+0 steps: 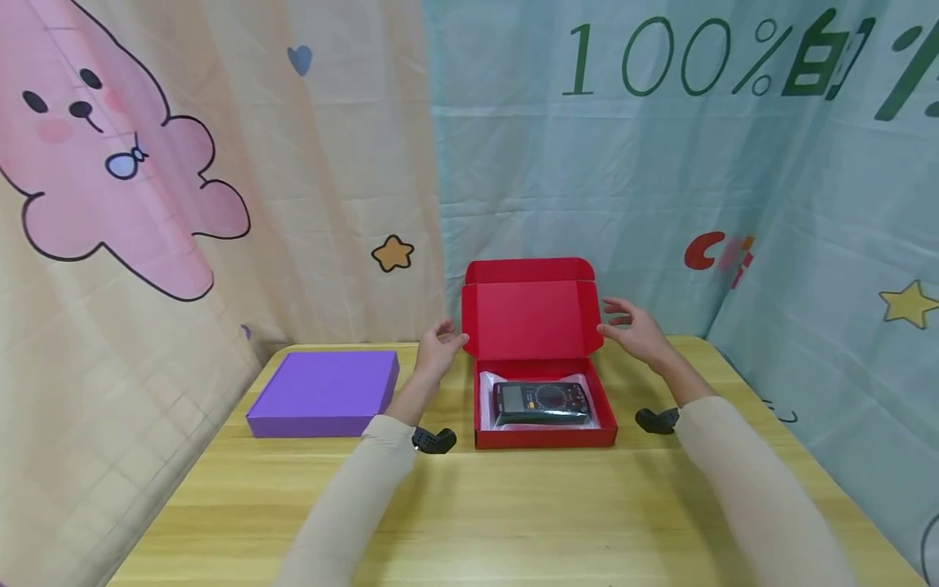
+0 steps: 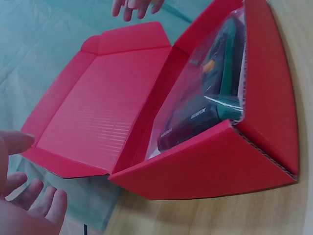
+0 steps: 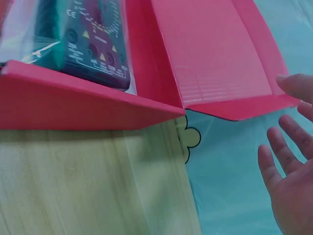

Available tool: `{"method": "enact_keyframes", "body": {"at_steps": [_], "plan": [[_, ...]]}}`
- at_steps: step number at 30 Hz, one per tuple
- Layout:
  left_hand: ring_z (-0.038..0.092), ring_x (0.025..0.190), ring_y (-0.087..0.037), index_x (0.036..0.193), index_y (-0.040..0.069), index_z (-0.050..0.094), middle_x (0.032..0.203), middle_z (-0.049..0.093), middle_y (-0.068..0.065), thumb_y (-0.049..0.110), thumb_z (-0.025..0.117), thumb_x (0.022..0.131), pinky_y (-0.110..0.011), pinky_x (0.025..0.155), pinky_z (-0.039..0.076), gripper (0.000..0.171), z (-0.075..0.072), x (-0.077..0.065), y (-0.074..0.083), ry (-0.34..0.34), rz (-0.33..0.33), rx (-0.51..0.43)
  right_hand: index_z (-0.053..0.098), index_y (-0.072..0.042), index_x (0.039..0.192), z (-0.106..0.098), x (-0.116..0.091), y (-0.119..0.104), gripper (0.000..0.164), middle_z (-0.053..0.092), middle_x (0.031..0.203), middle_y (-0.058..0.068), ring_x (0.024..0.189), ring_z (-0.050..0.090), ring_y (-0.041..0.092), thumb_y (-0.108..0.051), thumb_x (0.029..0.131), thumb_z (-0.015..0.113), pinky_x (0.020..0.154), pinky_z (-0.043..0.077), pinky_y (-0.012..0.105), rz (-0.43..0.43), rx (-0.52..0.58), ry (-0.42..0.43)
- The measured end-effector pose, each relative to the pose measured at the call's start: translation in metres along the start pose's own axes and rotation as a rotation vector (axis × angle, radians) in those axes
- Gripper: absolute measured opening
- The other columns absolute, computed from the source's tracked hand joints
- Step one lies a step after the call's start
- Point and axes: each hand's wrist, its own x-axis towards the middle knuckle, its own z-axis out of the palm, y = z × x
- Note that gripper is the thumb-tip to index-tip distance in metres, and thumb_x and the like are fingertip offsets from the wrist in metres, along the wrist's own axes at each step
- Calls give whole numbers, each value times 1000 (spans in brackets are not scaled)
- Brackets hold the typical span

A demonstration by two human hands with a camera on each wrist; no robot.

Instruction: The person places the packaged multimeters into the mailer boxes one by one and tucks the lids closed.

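Note:
A red cardboard box (image 1: 546, 439) stands on the table with its lid (image 1: 539, 319) raised at the back. Inside lies a black multimeter (image 1: 543, 403) in clear plastic wrapping, dial facing up. My left hand (image 1: 438, 352) is at the lid's left edge, and its thumb (image 2: 18, 142) appears to touch the side flap. Across from it, my right hand (image 1: 637, 333) has its thumb (image 3: 296, 87) against the lid's right edge, its other fingers spread behind. Neither hand is curled round the cardboard.
A closed purple box (image 1: 323, 387) lies on the wooden table (image 1: 513, 514), left of my left forearm. Printed curtains (image 1: 330, 163) hang close behind the table and along its sides. Black wrist devices (image 1: 435, 441) stick out from both sleeves.

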Motion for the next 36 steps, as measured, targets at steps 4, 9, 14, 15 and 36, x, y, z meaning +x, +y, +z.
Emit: {"method": "enact_keyframes", "body": {"at_steps": [4, 9, 14, 15, 36], "plan": [[48, 137, -39, 153, -5, 41, 147, 47, -23, 7, 68, 100, -48, 111, 43, 61, 5, 7, -5, 4, -6, -11, 29, 1, 160, 3, 5, 7, 68, 43, 151, 29, 135, 45, 49, -19, 105, 63, 106, 44, 62, 30, 15, 3], [50, 132, -37, 146, -5, 51, 142, 52, -23, 4, 66, 100, -46, 106, 48, 49, 14, 14, -12, 19, 8, 8, 33, 2, 158, 15, 10, 13, 63, 46, 148, 30, 135, 46, 48, -21, 107, 60, 109, 42, 61, 73, 46, -21], [61, 118, -39, 141, -5, 57, 135, 57, -23, -4, 60, 101, -46, 99, 54, 40, 19, 18, -19, 15, 13, -41, 40, 4, 153, 24, 14, 13, 52, 50, 143, 31, 131, 49, 47, -13, 108, 57, 108, 42, 61, 77, 79, -12], [63, 115, -40, 141, -6, 57, 135, 57, -24, -6, 59, 101, -47, 98, 55, 40, 19, 17, -19, 14, 15, -63, 42, 4, 152, 25, 14, 13, 51, 51, 142, 31, 131, 49, 47, -12, 107, 58, 108, 42, 62, 77, 82, -6], [61, 122, -36, 149, 5, 54, 135, 61, -26, -1, 72, 96, -44, 100, 54, 56, 14, 20, -34, -164, 48, -76, 30, -1, 141, 31, 10, 15, 47, 41, 148, 33, 134, 45, 48, -1, 104, 60, 110, 39, 57, 86, 411, -128]]}}
